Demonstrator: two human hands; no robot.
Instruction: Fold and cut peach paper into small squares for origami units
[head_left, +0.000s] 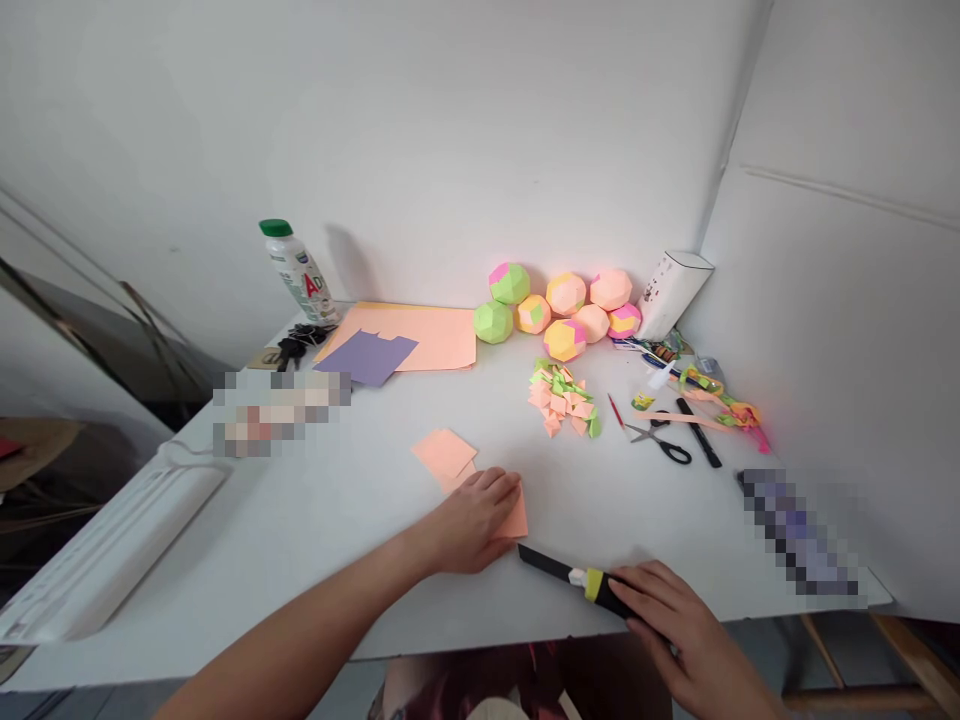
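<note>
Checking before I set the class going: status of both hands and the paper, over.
Left hand flat on peach square paper sheet. Right hand grips black-and-yellow utility knife, tip beside the sheet. Black-handled scissors lie apart, farther back.

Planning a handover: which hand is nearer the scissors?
Right. The right hand, holding a knife, is in front of the scissors; the left hand lies farther, to their left.

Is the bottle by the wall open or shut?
Shut: the bottle stands with its green cap on.
</note>
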